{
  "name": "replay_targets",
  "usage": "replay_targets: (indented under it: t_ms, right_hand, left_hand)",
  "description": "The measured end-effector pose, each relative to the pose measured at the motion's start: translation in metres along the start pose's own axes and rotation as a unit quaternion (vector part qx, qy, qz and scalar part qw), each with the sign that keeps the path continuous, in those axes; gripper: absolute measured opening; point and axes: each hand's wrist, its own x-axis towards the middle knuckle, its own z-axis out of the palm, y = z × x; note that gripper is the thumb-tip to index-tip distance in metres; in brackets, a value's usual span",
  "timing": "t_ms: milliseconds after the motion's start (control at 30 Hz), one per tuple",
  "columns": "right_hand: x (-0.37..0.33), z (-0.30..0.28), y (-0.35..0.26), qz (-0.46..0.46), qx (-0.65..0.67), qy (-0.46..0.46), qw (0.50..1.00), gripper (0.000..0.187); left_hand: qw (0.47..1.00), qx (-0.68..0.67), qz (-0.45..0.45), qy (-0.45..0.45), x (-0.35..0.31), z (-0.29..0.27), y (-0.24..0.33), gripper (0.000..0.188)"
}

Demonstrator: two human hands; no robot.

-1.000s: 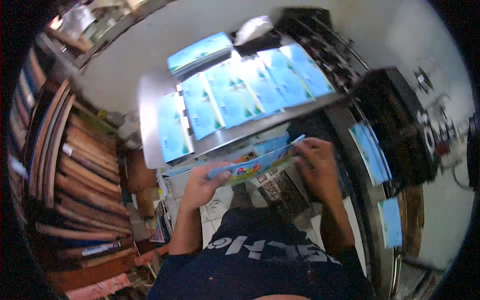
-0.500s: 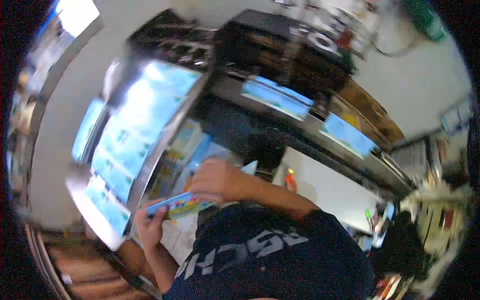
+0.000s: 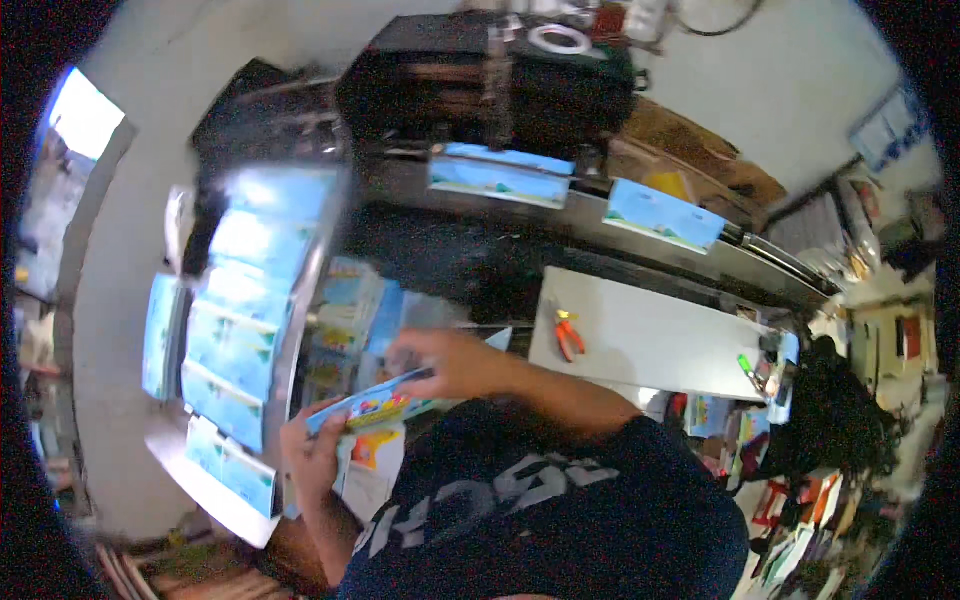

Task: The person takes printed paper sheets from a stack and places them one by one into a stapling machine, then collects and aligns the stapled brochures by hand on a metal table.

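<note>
Pinching the left end of a long blue card with bright printed figures (image 3: 375, 404), the left hand (image 3: 312, 450) seems to steady it. The right hand (image 3: 440, 362) curls over its other end; blur hides whether it grips. Beyond, pale-blue printed sheets (image 3: 230, 335) overlap beside the right edge of a silver metal table (image 3: 215, 497), probably saving room. Orange-handled pliers (image 3: 567, 338) lie near a flat white board's (image 3: 650, 345) left edge.

Glare whitens the blue sheets (image 3: 232, 338) at left amid dim, grainy blur and dark, curved fisheye edges.
</note>
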Motion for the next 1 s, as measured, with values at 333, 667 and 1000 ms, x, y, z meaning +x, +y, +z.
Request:
replay_targets:
  t_ms: [333,667,1000]
  right_hand:
    - [0.006,-0.009,-0.019,-0.071,-0.072,-0.017,0.995,0.025]
    - [0.018,-0.012,-0.028,-0.066,0.056,-0.155,0.984,0.022]
    - [0.023,-0.015,-0.022,-0.097,-0.024,-0.133,0.986,0.025]
  left_hand:
    - [0.997,-0.080,0.007,-0.007,0.003,-0.005,0.002,0.017]
    - [0.999,-0.033,0.014,-0.039,0.000,-0.023,-0.009,0.017]
    - [0.988,-0.151,-0.013,-0.014,0.017,-0.023,-0.028,0.014]
